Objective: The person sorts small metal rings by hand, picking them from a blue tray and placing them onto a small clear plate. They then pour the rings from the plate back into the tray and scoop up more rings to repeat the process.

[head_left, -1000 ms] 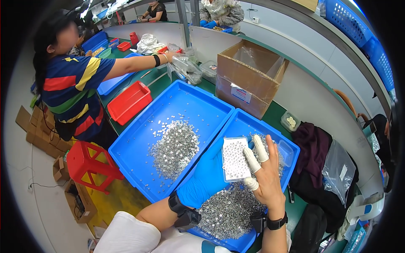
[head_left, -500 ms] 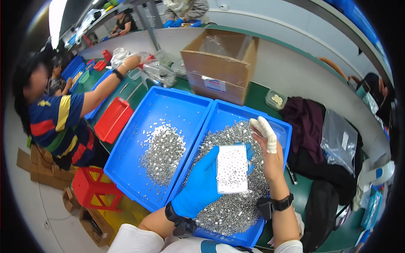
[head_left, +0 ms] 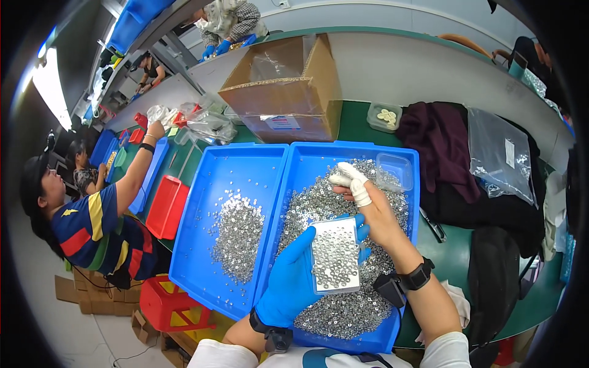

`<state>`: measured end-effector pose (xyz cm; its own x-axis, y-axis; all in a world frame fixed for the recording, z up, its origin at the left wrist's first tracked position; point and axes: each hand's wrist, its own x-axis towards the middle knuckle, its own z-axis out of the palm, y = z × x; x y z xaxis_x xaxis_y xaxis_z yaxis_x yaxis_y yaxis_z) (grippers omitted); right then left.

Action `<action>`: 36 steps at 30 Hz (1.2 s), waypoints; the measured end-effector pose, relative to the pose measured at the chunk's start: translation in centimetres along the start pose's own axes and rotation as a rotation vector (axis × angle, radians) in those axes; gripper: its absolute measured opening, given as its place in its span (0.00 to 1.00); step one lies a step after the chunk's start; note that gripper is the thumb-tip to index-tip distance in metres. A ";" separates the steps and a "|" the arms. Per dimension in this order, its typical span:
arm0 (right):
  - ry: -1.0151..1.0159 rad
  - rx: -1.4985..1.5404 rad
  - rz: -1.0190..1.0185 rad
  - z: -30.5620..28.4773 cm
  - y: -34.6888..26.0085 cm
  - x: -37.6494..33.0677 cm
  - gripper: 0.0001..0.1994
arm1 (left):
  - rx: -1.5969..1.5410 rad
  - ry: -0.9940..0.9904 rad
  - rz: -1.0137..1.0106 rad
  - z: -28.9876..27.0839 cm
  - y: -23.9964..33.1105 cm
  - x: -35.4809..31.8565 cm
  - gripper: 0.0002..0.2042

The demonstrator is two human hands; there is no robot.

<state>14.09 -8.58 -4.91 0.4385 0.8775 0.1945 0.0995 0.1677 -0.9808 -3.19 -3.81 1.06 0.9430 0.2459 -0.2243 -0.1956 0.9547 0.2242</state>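
Left hand [head_left: 293,279] grip clamps perforated tray [head_left: 334,256]; right hand [head_left: 371,211] fingers pinched together above washers [head_left: 343,306].

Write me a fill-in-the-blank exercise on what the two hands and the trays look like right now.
1. The left hand wears a ______ glove.
2. It holds a clear plate dotted with small silver parts, over the ______ of the two big blue trays.
3. The right hand is bare apart from white ______ on its fingertips.
4. Behind the trays stands an open ______ box.

Missing words: blue; right; covers; cardboard
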 end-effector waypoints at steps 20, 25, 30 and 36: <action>0.044 0.021 -0.013 0.5 0.4 0.0 0.22 | 0.048 0.008 0.000 -0.4 0.1 0.2 0.27; 0.037 0.011 -0.001 0.5 0.4 0.0 0.22 | 0.011 -0.010 -0.006 -0.5 0.1 0.3 0.27; 0.014 0.019 0.029 0.5 0.3 0.0 0.23 | -0.006 -0.015 -0.016 -0.6 0.2 0.1 0.27; -0.089 0.336 0.026 0.5 -2.0 0.0 0.22 | -0.125 -0.077 -0.074 -0.7 0.3 -0.1 0.26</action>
<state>13.43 -8.69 -2.93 0.3559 0.9167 0.1819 -0.2165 0.2702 -0.9381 -3.54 -3.41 0.49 0.9731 0.1650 -0.1611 -0.1521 0.9843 0.0893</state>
